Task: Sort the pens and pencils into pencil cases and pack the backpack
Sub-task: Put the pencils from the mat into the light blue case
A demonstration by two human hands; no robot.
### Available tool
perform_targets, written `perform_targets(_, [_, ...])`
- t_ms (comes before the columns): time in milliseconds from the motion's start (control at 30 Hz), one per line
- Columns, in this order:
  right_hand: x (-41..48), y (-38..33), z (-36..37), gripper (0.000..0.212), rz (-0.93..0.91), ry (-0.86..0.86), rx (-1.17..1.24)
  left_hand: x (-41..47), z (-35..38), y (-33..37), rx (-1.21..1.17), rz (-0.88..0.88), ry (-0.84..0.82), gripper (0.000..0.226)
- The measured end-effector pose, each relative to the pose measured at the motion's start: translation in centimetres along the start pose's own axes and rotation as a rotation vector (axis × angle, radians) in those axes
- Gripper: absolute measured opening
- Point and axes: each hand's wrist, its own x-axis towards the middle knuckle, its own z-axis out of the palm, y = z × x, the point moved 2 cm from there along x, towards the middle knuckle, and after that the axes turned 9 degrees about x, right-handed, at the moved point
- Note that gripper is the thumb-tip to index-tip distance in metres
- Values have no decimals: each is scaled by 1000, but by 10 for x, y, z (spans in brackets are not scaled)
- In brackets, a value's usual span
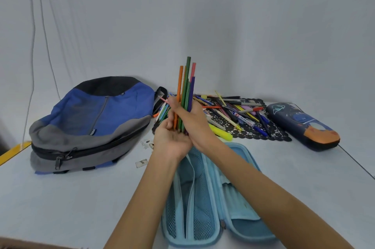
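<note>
White cloth [203,25] is hanging as a backdrop behind a pale table [81,198], and both of the person's arms are reaching out over it. A bundle of coloured pencils [185,90] is standing almost upright above the middle of the table, with orange, green, pink and purple shafts fanning slightly at the top. The right hand [194,118] is wrapping its fingers round the lower part of the bundle and gripping it. The left hand [172,141] is lying palm up just beneath, fingers relaxed, with the lower ends of the pencils resting against it, so the two hands are touching each other around the bundle.

Directly below the hands a light blue pencil case [203,224] is lying unzipped and spread flat, showing mesh pockets inside; both forearms are crossing over it. Just behind the hands a pile of pens [233,110] and further pencils is lying jumbled on a black lace mat [278,135], and a yellow highlighter [221,133] is sitting at the mat's near edge. To the right of the mat a dark blue pencil case [302,124] with a space print is lying closed. On the left a blue, grey and black backpack [95,118] is lying flat, zipped, with a few small paper scraps [142,163] between it and the open case.
</note>
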Motion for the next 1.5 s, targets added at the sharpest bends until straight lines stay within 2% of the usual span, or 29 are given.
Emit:
perform_targets(100, [-2,-2,-3,17,-4,-54,-6,1,-8,-4,-6,-23,-9,21])
perform_targets(200, [-4,-8,-6,17,-13,-90,-18,0,-14,-8,54,-26,3,26])
perform_targets(267, [-7,-5,-8,14,-5,-61,-15,-2,-11,-6,53,-31,-22,34])
perform_targets(333, [-8,-1,-10,13,15,-15,28,-3,-8,-6,63,-43,-34,31])
perform_targets(367, [-8,0,-11,15,27,-1,56,-4,-7,-7,83,-38,-11,26])
perform_targets(433, [-5,-2,-12,21,34,-1,89,-3,-9,-8,143,-21,14,33])
perform_targets(567, [-2,-6,-15,37,20,-16,115,-10,-22,-1,303,29,-22,30])
perform_targets(600, [-2,-7,-17,37,18,-15,132,-13,-27,6,437,99,-28,27])
perform_targets(700, [-2,-7,-26,32,40,18,180,-24,-44,26,1182,389,54,33])
perform_targets(733, [-3,-5,-29,31,58,36,193,-26,-50,29,1375,434,84,38])
perform_targets(833, [-6,9,-36,33,142,119,222,-31,-69,18,1732,345,56,45])
perform_targets(933, [-13,25,-39,35,238,177,177,-29,-81,5,2057,343,75,79])
perform_targets(1000, [-16,32,-40,36,272,184,131,-23,-84,3,2097,386,120,86])
perform_targets(1100, [-13,33,-41,32,281,208,102,-14,-78,-1,2108,426,113,85])
perform_targets(1267, [-9,30,-42,23,295,293,115,3,-68,-1,2088,390,21,63])
perform_targets(1367, [-10,31,-43,18,326,334,155,1,-72,4,2011,510,6,56])
perform_targets(1500, [-11,34,-46,18,374,371,154,-6,-81,18,2037,662,86,43])
